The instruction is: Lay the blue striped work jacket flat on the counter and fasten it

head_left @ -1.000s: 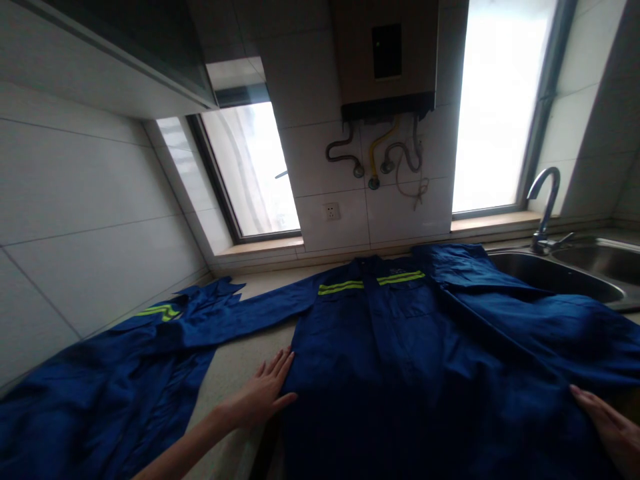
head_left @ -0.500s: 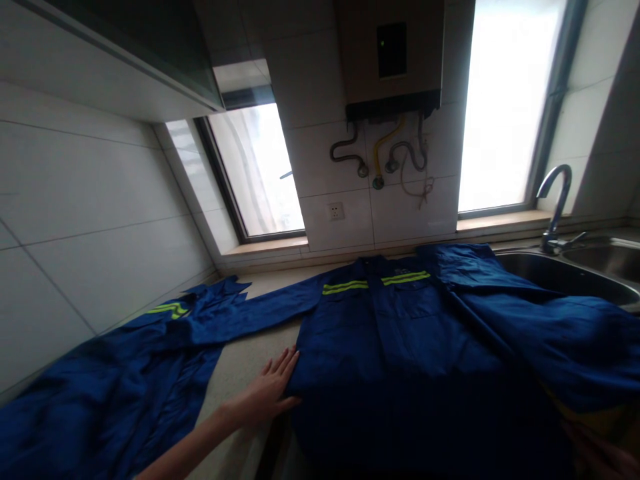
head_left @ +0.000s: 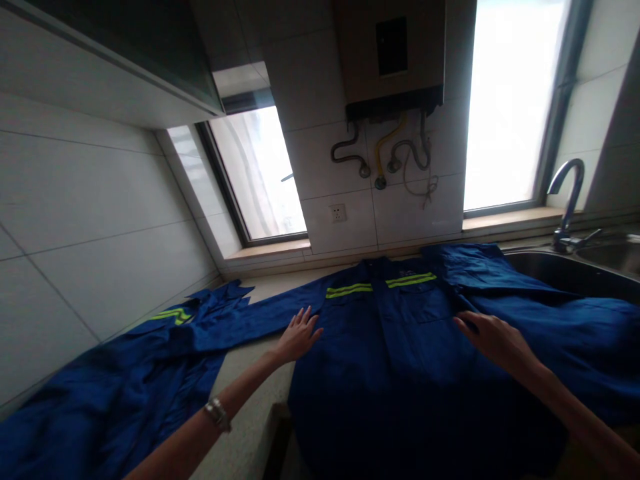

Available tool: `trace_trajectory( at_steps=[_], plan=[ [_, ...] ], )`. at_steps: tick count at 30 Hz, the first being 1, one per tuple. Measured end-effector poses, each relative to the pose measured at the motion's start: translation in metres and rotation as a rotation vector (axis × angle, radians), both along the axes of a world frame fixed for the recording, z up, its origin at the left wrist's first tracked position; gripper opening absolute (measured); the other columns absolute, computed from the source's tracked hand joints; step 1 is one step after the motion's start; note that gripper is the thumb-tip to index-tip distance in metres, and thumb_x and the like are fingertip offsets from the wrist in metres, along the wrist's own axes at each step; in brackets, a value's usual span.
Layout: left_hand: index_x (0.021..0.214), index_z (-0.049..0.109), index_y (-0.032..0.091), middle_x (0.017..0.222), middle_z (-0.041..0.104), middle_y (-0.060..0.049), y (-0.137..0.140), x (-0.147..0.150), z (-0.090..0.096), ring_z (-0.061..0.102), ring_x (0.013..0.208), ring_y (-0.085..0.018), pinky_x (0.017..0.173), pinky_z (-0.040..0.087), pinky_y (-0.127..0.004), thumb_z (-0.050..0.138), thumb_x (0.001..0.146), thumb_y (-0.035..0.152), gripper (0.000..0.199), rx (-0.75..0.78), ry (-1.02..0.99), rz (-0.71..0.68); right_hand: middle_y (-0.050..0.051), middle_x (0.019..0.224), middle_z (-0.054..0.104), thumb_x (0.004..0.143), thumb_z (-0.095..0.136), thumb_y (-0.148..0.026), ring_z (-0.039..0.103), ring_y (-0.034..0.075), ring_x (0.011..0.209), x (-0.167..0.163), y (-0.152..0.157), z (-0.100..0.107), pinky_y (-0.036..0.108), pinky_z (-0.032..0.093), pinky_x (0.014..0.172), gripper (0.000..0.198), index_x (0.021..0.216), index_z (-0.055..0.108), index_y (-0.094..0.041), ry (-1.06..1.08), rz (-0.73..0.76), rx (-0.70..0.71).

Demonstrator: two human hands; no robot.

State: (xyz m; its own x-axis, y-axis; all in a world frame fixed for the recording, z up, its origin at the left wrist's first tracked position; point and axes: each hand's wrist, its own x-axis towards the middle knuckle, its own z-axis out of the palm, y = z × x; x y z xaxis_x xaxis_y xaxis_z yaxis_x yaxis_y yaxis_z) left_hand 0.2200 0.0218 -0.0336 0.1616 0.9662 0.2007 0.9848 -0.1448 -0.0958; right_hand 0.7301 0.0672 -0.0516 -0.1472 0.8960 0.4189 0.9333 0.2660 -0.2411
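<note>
Blue work jacket (head_left: 400, 353) is spread front-up on the counter (head_left: 240, 373), unfolded, both sleeves out to the sides, nothing gripped: flat open left hand (head_left: 299, 335) rests at its edge, open right hand (head_left: 493, 337) on its chest.

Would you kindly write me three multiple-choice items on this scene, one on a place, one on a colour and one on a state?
1. Where does the left hand rest?
A. on the left edge of the blue jacket
B. on the tap
C. on the window sill

2. What colour are the stripes across the jacket's chest?
A. red
B. yellow-green
C. white

3. How is the right hand?
A. clenched on a sleeve
B. open, fingers spread over the cloth
C. out of view

Answers: 1 A, its fingers lie at the jacket's side; 2 B, the bands shine yellow-green; 3 B, nothing is gripped.
</note>
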Motion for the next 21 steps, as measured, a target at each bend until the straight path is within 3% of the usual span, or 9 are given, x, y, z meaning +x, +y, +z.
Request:
trace_trajectory(
  at_steps=[1,4,6,9,11,14,21],
  plan=[
    [0.136,0.041,0.017,0.148,0.027,-0.015,0.018,0.003,-0.005,0.017,0.138,-0.032,0.108,0.022,-0.051,0.029,0.091,0.054,0.059,-0.007,0.015,0.041,0.008,0.117,0.061,0.089,0.031,-0.054,0.06,0.025,0.1,-0.022,0.026,0.009,0.036,0.047,0.081,0.047,0.116,0.059,-0.03,-0.042,0.062,0.007],
    [0.141,0.031,0.016,0.15,0.019,-0.016,0.067,0.008,-0.02,0.013,0.138,-0.034,0.107,0.02,-0.053,0.024,0.091,0.056,0.065,-0.048,0.005,0.159,0.007,0.146,0.03,0.089,0.034,-0.052,0.034,0.035,0.128,-0.071,0.104,0.016,0.052,0.034,0.097,0.05,0.132,0.047,-0.03,-0.136,0.007,-0.006],
    [0.143,0.028,0.016,0.15,0.018,-0.016,0.093,0.008,-0.026,0.013,0.138,-0.033,0.106,0.019,-0.054,0.019,0.092,0.055,0.065,-0.052,-0.028,0.224,0.006,0.151,0.017,0.089,0.032,-0.055,0.02,0.04,0.133,-0.086,0.148,0.01,0.063,0.024,0.098,0.054,0.138,0.038,-0.034,-0.158,-0.037,-0.105],
    [0.145,0.024,0.02,0.151,0.016,-0.014,0.12,0.006,-0.028,0.011,0.138,-0.034,0.105,0.017,-0.059,0.016,0.09,0.058,0.067,-0.085,-0.087,0.294,0.005,0.152,0.014,0.087,0.026,-0.063,0.012,0.044,0.134,-0.096,0.194,-0.006,0.072,0.012,0.094,0.059,0.141,0.03,-0.039,-0.147,-0.077,-0.288],
    [0.146,0.019,0.025,0.152,0.014,-0.013,0.13,0.003,-0.029,0.011,0.138,-0.038,0.102,0.016,-0.064,0.016,0.087,0.064,0.071,-0.169,-0.134,0.326,0.005,0.152,0.015,0.085,0.021,-0.068,0.009,0.047,0.133,-0.1,0.211,-0.016,0.076,0.006,0.09,0.062,0.14,0.029,-0.041,-0.137,-0.103,-0.378],
    [0.147,0.012,0.03,0.152,0.011,-0.011,0.136,-0.001,-0.031,0.009,0.137,-0.04,0.099,0.014,-0.069,0.015,0.082,0.071,0.077,-0.258,-0.174,0.356,0.005,0.152,0.013,0.084,0.017,-0.07,0.006,0.048,0.133,-0.105,0.223,-0.028,0.078,-0.001,0.088,0.065,0.141,0.028,-0.041,-0.131,-0.123,-0.402],
    [0.147,0.014,0.027,0.152,0.01,-0.015,0.144,-0.008,-0.032,0.009,0.136,-0.042,0.097,0.014,-0.07,0.014,0.082,0.072,0.079,-0.234,-0.182,0.332,0.007,0.151,0.014,0.085,0.016,-0.068,0.007,0.047,0.133,-0.112,0.232,-0.032,0.076,-0.001,0.089,0.064,0.141,0.029,-0.04,-0.122,-0.115,-0.373]
  ],
)
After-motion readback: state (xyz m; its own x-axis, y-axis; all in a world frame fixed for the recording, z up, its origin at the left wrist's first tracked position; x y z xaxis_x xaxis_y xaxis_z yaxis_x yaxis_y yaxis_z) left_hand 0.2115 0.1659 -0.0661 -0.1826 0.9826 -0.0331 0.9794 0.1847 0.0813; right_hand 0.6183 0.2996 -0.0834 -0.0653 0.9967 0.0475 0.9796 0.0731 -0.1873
